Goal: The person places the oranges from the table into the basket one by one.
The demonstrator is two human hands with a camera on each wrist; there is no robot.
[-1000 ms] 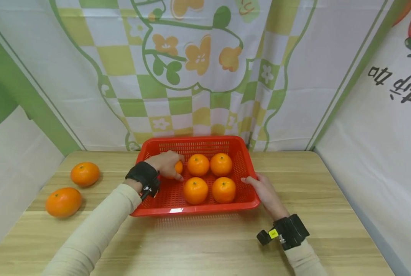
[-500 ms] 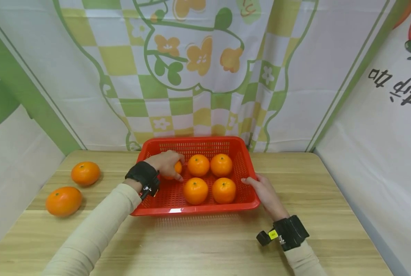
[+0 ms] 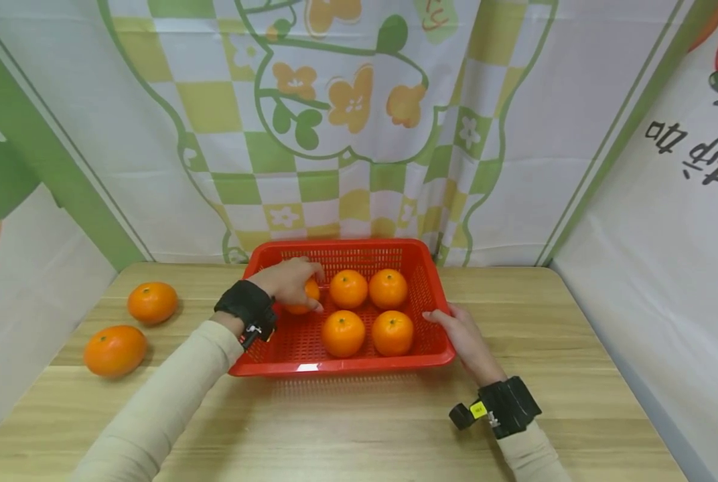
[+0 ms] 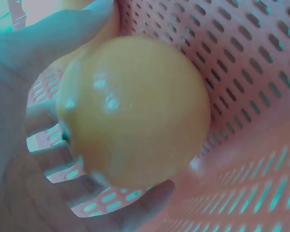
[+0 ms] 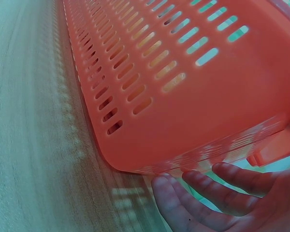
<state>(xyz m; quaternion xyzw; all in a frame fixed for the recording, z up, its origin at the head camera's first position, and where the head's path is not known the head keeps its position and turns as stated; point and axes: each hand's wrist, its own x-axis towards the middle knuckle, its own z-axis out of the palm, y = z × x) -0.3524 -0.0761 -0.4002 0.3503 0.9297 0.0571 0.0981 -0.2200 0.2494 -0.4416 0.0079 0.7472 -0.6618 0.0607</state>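
Note:
In the head view my left hand (image 3: 288,280) reaches into the back left of a red perforated basket (image 3: 359,365), over an orange (image 3: 311,294) that it partly covers. The left wrist view shows this orange (image 4: 135,111) large beside the basket wall. My fingers (image 4: 140,208) spread loosely below it, and the thumb stands off from its top. At the basket's right side my right hand (image 3: 464,335) holds the rim, thumb on top. Its other fingers (image 5: 198,198) lie along the outer wall in the right wrist view.
Four is avoided here: several more oranges (image 3: 343,333) sit in two rows in the basket's middle and right. Two squatter orange fruits (image 3: 115,351) lie on the wooden table (image 3: 347,435) to the left. A patterned curtain (image 3: 347,187) hangs behind the basket.
My left hand has loosened around the orange and shifted slightly up and left, with its fingers lifting a little. The right hand and the basket stay in place.

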